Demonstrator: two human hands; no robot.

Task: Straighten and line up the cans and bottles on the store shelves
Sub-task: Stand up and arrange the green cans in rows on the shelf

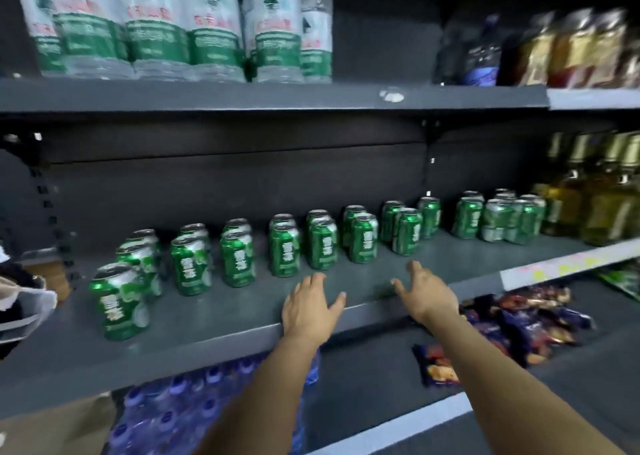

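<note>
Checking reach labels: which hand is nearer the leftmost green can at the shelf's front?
Left. The left hand hovers open to the right of the leftmost green can; the right hand is farther right, beyond the left hand.

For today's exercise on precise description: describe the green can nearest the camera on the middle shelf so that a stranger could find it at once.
Start at the dark middle shelf, where green cans stand in short columns running front to back. Go to the leftmost column. The can at its front stands well forward of every other can, closest to the shelf's front edge and far left of both hands.
</note>
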